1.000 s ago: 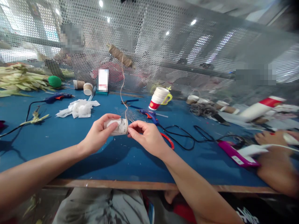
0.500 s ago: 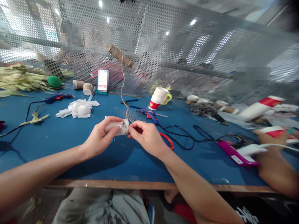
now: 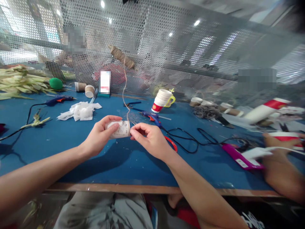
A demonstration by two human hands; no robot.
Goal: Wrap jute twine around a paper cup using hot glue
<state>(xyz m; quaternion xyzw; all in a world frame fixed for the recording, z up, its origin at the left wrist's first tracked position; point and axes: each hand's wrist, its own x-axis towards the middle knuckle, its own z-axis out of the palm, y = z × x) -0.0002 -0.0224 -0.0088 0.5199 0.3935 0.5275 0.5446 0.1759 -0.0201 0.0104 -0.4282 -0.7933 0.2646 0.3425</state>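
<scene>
Paper cup [image 3: 123, 129], one, white with dark markings, lying on its side in mid-air above the blue surface [image 3: 152, 173], between the two hands. Left hand [image 3: 101, 132]: wrapped round the cup's wall, thumb in front, holding it. Right hand [image 3: 150, 138]: thumb and forefinger drawn close at the cup's right-hand end, seemingly pinching the twine [image 3: 124, 93]; whether they also grip the cup's edge cannot be told.

Twine, one length, running down from a brown spool [image 3: 122, 57] at the mesh panel to that same end of the cup.

Handling, as judged: cup light, thin-walled, stiff along the rolled edge, softer mid-wall and easily dented; best taken lightly round the wall, close to an end. Twine soft, limp and rough enough not to slip.

Markings: print on the held cup, illegible. Cup stack [image 3: 163, 98], white, the lowest with a red band and a round yellowish emblem; no brand readable. Phone [image 3: 105, 82], lit screen, text illegible. Black garment [image 3: 254, 221], lower right, white lettering, not decipherable.
</scene>
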